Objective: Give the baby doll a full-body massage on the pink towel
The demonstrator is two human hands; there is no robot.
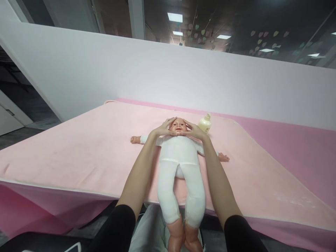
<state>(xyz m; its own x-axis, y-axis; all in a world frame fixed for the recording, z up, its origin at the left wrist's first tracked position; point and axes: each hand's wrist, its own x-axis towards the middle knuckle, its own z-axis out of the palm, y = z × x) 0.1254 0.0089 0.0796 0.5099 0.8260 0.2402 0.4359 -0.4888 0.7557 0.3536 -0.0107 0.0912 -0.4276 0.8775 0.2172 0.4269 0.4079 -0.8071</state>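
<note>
A baby doll [179,148] in a white cloth suit lies on its back on a pink towel-like cover [86,147], its arms spread and its bare feet hanging past the front edge. My left hand [165,128] curves around the left side of the doll's head, thumb by the chin and fingertips at the forehead. On the other side, my right hand [193,131] mirrors it, its thumb also near the chin. Both hands touch the head, with the face showing between them. A pale yellow pump bottle [205,124] stands just beyond my right hand.
A white partition wall [168,77] rises behind the table, with dark glass above it. Pink cloth [294,150] shows under the cover at the right and along the front. My legs [148,231] are below the front edge.
</note>
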